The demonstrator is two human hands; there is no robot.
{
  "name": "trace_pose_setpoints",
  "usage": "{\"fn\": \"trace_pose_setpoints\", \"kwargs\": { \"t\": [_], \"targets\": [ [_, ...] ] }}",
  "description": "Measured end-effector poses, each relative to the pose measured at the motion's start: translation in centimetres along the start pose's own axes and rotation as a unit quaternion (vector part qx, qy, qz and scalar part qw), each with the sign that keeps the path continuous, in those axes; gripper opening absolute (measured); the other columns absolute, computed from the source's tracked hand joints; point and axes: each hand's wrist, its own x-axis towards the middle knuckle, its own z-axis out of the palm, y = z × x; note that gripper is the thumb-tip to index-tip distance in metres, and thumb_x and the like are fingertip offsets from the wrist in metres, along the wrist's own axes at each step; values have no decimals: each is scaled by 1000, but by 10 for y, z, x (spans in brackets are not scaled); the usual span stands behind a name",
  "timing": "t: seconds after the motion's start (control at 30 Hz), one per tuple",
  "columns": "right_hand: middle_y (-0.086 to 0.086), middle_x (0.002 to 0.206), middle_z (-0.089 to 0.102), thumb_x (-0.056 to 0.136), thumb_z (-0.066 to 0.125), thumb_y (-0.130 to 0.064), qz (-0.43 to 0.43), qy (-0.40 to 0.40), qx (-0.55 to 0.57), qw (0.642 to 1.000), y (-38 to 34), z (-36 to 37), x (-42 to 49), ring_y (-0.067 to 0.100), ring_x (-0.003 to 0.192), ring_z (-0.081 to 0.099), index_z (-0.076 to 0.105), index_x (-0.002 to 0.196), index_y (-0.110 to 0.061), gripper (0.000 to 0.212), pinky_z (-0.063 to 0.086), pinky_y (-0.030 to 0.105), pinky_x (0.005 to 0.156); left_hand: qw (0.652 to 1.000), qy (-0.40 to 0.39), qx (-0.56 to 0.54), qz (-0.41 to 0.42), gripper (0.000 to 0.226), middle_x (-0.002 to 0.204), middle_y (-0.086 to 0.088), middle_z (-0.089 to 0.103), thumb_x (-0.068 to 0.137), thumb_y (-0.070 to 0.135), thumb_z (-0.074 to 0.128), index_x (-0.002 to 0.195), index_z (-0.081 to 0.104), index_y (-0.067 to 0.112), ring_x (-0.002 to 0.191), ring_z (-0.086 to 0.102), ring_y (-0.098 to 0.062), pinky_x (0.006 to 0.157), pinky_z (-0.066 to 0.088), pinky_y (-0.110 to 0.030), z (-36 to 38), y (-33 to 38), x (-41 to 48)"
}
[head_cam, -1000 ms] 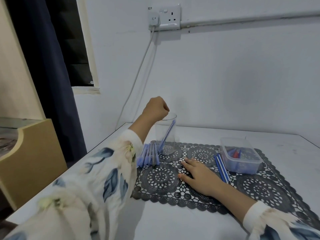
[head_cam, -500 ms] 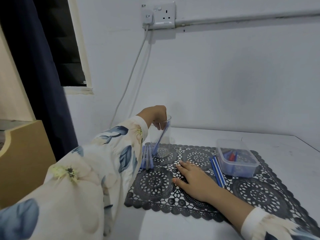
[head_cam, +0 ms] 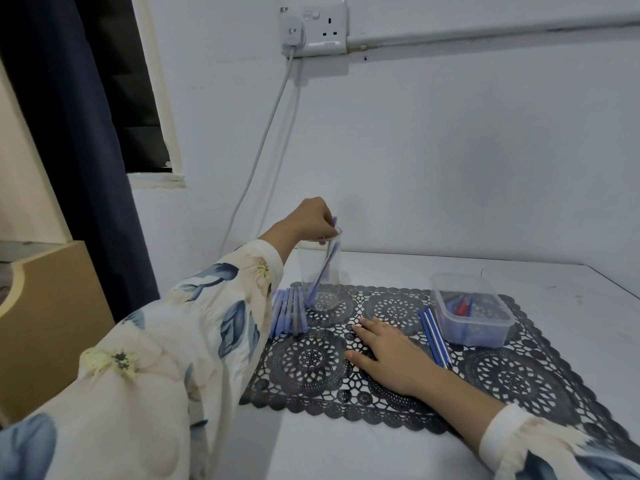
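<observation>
Blue pen (head_cam: pixel 323 266) is leaning inside the clear cup (head_cam: pixel 304 271), tip down at the base, top end poking just over the rim. Left hand (head_cam: pixel 310 220) is hanging over that rim w/ fingers curled down & bunched, pinching the pen's top end. It's prob. guiding the pen in so it's settling gently instead of knocking the light cup over. The back of the hand is hiding exactly which fingertips are touching.

Cup is standing upright on the far-left corner of the lace mat (head_cam: pixel 512 375), twd the far-left corner of the tabletop (head_cam: pixel 346 445).

Right hand (head_cam: pixel 391 355) is lying palm down on the mat's middle, fingers straight & slightly spread, gripping nothing. It's likely pinning the mat & bracing the body during the reach.

Row of pens (head_cam: pixel 287 311) is lying side by side along the mat's left edge, just beside the cup, lined up in easy reach of the left hand, apparently waiting for the cup.

Striped pencils (head_cam: pixel 434 337) are lying between the right hand & the plastic box (head_cam: pixel 474 329), which is sitting twd the mat's far-right corner. Red & blue items are showing inside, too blurred to ID.
</observation>
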Motion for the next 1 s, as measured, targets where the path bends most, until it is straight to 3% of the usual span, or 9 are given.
{"fn": "trace_pose_setpoints", "kwargs": {
  "t": [0.07, 0.2, 0.43, 0.6, 0.77, 1.0],
  "targets": [
    [-1, 156, 10, 93, 29, -58, 1, 0, 1, 1000, 1, 0, 0, 16, 143, 7, 17, 149, -20, 68, 7, 34, 116, 997, 60, -54, 19, 20, 63, -8, 65, 83, 12, 66, 65, 63, 4, 55, 65, -9, 57, 48, -15, -3, -1, -2],
    [-2, 156, 11, 93, 29, -58, 2, 4, 4, 1000, 1, 1, 0, 15, 143, 8, 18, 148, -21, 67, 8, 33, 116, 970, 211, -100, 70, 19, 80, -6, 68, 89, 23, 60, 97, 70, 8, 75, 62, -17, 75, 50, -26, -6, 2, -11],
    [-2, 156, 13, 93, 31, -58, 4, 7, 12, 1000, 0, 0, -1, 15, 142, 10, 20, 148, -21, 67, 10, 33, 116, 871, 404, -189, 206, 32, 87, -10, 55, 95, 18, 50, 126, 57, 15, 72, 51, -10, 69, 45, -16, -11, 17, -39],
    [-2, 156, 14, 93, 31, -58, 7, 9, 13, 1000, -2, -1, -1, 15, 142, 12, 21, 148, -21, 66, 11, 33, 115, 864, 419, -152, 235, 31, 81, -9, 52, 93, 17, 56, 123, 59, 12, 65, 47, -10, 62, 39, -14, -3, 20, -64],
    [-2, 155, 17, 93, 33, -57, 7, 20, 24, 999, -1, -1, -2, 15, 142, 14, 25, 147, -21, 66, 13, 33, 115, 882, 396, -154, 204, 16, 81, 1, 59, 80, 16, 72, 95, 68, 10, 67, 50, 5, 61, 41, -11, 18, 10, -88],
    [1, 150, 30, 94, 40, -51, 0, 53, 45, 998, -3, -2, -5, 17, 137, 25, 37, 142, -19, 58, 21, 32, 113, 914, 354, -136, 144, 16, 84, 0, 61, 80, 19, 72, 93, 73, 10, 67, 55, -7, 62, 47, -21, 61, -6, -126]
  ]
}}
